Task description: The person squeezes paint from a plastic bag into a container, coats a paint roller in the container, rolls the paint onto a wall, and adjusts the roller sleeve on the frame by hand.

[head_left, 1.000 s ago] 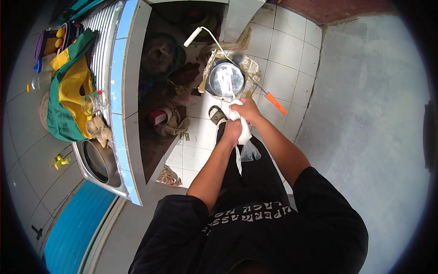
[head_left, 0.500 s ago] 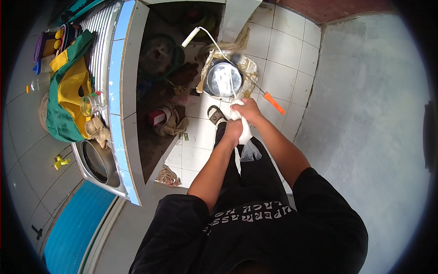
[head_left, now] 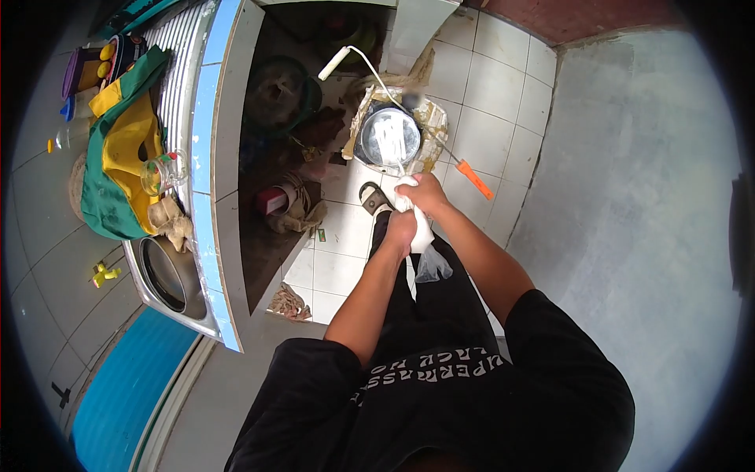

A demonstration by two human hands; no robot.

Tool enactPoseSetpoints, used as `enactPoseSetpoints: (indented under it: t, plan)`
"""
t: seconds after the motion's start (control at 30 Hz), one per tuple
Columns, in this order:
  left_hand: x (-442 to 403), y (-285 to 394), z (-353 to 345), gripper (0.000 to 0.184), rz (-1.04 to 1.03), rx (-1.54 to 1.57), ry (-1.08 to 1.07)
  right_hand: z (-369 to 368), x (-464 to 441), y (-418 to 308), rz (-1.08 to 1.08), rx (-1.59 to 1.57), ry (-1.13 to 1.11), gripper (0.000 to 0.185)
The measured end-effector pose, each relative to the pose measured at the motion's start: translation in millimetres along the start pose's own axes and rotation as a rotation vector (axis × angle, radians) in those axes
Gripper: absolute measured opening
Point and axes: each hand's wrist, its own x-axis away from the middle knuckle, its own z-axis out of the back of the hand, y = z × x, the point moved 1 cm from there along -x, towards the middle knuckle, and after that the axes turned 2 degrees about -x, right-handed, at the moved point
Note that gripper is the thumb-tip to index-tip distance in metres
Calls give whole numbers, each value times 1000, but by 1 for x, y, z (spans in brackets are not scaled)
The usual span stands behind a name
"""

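Note:
Both hands are closed around a clear plastic bag (head_left: 422,236) filled with something white. My left hand (head_left: 402,230) grips the middle of the bag. My right hand (head_left: 425,193) pinches it nearer the top, by its narrow end. That end points at a round container (head_left: 367,141) on the floor, which has white streaks inside; a thin white strand shows between the two. A paint roller (head_left: 334,63) with a bent metal rod and an orange handle (head_left: 474,180) lies across the container's far side.
The container stands on a stained, crumpled sheet (head_left: 435,118) on white tiles. At left, a blue-edged counter (head_left: 202,134) holds a sink (head_left: 177,275), a green and yellow cloth (head_left: 118,173) and a glass jar (head_left: 161,175). A grey wall (head_left: 621,173) rises at right.
The white strand between bag and container looks shorter and thinner. Both hands keep their hold on the bag, and the view has shifted slightly.

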Motion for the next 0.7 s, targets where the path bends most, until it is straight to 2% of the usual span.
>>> enactPoseSetpoints:
  t: [0.23, 0.33, 0.43, 0.53, 0.67, 0.7]
  plan:
    - [-24, 37, 4, 32, -117, 5, 1, 0, -24, -43, 84, 34, 25, 46]
    - [-20, 42, 1, 31, -83, 5, 7, -7, -55, -16, 115, 58, 118, 46]
    - [-6, 44, -11, 20, -67, -9, -52, 10, -23, -29, 48, -45, 105, 44]
    - [-3, 47, -21, 21, -83, -22, -20, 17, -19, -33, -13, -115, 115, 42]
    - [-6, 51, -3, 21, -43, 24, -25, -1, -19, -42, 1, -127, 122, 46]
    - [-5, 52, 4, 19, -71, 53, -29, -8, -15, -52, 24, -27, 96, 51]
